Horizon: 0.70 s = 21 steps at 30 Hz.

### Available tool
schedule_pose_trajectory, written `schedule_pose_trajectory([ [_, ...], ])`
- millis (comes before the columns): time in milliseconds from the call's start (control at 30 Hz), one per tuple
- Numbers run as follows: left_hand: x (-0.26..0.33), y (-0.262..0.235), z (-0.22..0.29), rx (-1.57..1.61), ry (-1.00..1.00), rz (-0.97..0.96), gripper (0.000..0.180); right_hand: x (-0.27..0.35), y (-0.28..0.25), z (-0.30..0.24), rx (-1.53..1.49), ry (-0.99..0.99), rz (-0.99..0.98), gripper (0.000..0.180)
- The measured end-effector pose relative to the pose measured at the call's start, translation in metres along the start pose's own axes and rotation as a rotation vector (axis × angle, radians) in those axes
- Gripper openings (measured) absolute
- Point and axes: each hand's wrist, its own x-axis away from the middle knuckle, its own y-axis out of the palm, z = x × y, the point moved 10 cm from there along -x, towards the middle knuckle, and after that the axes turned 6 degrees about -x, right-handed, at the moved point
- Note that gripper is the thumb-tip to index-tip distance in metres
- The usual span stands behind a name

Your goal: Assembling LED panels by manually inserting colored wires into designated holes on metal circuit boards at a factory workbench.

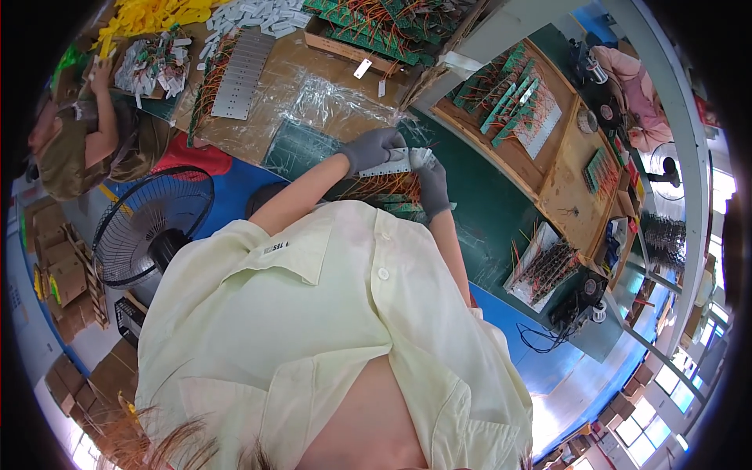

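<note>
Both my hands wear grey gloves and meet over the green table in front of my chest. My left hand [372, 150] is closed on the left part of a pale circuit-board panel [394, 166]. At the panel's right end my right hand [433, 186] pinches a small white piece [423, 157]; its exact kind is too small to make out. Orange wires [395, 186] hang beneath the panel, close to my body. Part of the panel is hidden by my left fingers.
Wired green boards [376, 27] pile up in a box at the far side. Left of it lie a wired panel [241, 74], white pieces [254, 16] and yellow parts [153, 19]. A wooden tray [470, 129] stands right. A fan [153, 227] and a co-worker [102, 149] are left.
</note>
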Motion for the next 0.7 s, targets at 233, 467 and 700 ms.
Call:
schedule_pose_trajectory([
  [233, 0.008, -0.005, 0.015, -0.403, -0.04, -0.235, 0.019, 0.003, 0.003, -0.004, 0.079, 0.004, -0.031, 0.018],
  [467, 0.019, 0.022, -0.013, 0.238, 0.007, -0.323, 0.023, 0.012, 0.024, 0.019, -0.409, 0.272, -0.179, 0.021],
  [700, 0.009, 0.005, 0.01, -0.554, -0.194, 0.044, 0.03, 0.016, 0.006, -0.026, 0.803, -0.452, 0.244, 0.018],
])
